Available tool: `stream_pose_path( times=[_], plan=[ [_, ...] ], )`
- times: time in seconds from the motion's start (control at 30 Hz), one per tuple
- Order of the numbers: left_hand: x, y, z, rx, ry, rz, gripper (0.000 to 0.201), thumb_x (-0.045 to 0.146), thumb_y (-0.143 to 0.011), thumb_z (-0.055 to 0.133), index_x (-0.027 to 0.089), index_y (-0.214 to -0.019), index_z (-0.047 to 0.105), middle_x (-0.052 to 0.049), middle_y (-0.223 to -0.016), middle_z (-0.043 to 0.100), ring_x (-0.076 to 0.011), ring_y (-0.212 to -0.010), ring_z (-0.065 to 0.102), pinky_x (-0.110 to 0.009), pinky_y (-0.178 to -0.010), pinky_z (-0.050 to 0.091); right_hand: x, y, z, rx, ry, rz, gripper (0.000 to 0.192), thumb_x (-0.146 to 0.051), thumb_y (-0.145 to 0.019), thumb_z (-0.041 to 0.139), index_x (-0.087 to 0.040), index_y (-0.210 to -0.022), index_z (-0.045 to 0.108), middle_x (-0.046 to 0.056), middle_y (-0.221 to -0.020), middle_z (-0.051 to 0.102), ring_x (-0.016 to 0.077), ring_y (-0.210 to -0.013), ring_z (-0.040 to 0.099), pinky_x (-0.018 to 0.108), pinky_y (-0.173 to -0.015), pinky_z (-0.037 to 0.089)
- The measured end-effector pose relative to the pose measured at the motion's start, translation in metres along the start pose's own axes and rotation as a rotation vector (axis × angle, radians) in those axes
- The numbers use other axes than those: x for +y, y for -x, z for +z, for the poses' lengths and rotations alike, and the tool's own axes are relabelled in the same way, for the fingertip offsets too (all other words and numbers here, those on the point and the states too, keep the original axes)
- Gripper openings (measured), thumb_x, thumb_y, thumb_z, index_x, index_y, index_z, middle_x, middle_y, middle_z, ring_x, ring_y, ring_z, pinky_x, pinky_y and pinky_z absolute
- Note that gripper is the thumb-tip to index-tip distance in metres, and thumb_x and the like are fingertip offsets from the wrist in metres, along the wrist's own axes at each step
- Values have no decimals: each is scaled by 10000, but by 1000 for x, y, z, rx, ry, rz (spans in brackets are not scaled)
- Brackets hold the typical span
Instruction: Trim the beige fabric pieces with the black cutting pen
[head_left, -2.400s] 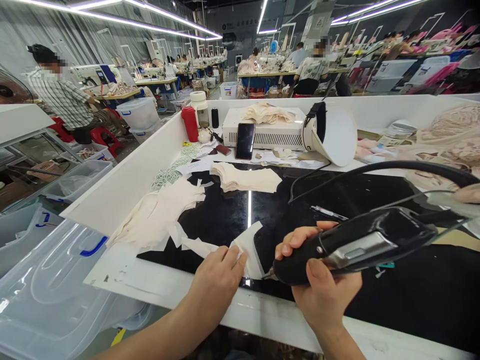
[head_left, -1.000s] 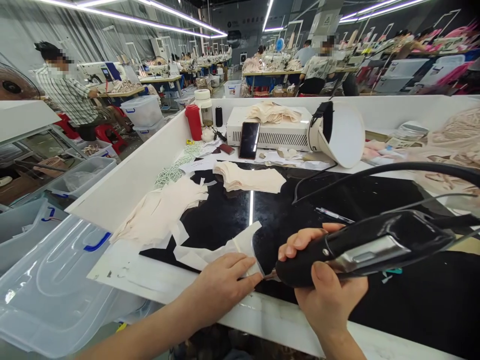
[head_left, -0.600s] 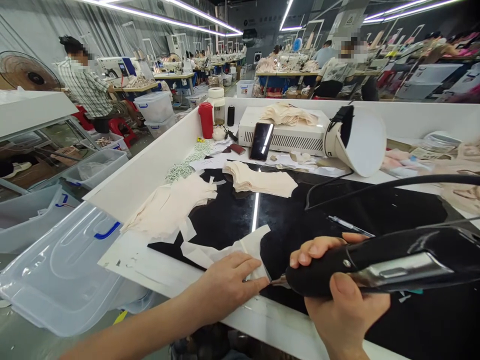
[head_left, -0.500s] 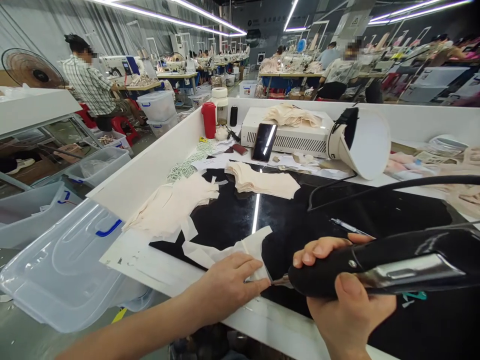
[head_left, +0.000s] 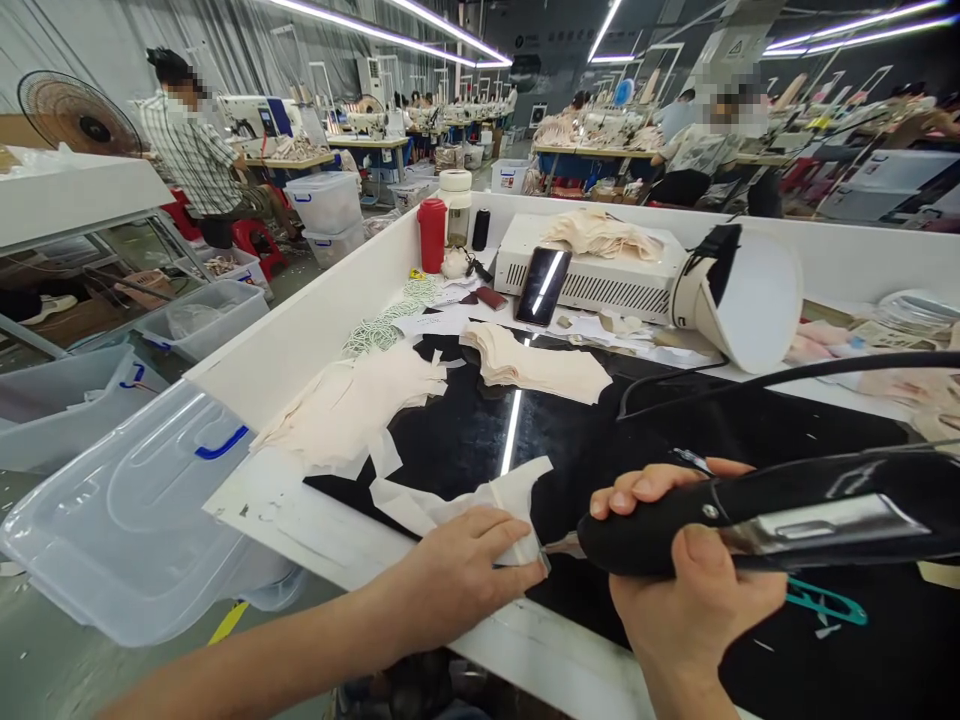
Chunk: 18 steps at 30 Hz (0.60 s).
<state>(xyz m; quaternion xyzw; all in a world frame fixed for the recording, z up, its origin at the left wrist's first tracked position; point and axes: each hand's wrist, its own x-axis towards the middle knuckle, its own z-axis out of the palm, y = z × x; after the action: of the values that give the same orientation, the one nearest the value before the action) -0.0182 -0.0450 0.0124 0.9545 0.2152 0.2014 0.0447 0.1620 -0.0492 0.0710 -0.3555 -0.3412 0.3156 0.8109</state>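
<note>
Head view: the white cloth (head_left: 523, 486) is located at the near edge of the black board (head_left: 457, 445) and is partly covered by the left hand (head_left: 469, 570), whose thumb and forefinger are set apart; whether any layer is pinched between them cannot be told. The black tool (head_left: 660, 530) is gripped in the right hand (head_left: 697, 590), fingers wrapped over the far side and thumb on the near side, its metal tip (head_left: 568, 545) directed at the cloth's right edge, contact not resolved. Beyond the cloth, a neat cream stack (head_left: 540, 370) and, to its left, a looser heap (head_left: 356, 400) are noted.
</note>
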Motion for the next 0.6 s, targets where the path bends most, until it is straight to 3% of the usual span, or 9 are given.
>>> stream_pose_path(
  times=[0.6],
  plan=[
    [0,1,5,59,40,-23,237,132,-1035,549,194,-1226,674,-151,-1289,619,-255,-1270,581,-398,-1086,512,7,-7,6,-4,8,-33,378,-251,-736,793,-265,-1073,620,-47,-733,648,146,-598,576,291,-517,542]
  ],
)
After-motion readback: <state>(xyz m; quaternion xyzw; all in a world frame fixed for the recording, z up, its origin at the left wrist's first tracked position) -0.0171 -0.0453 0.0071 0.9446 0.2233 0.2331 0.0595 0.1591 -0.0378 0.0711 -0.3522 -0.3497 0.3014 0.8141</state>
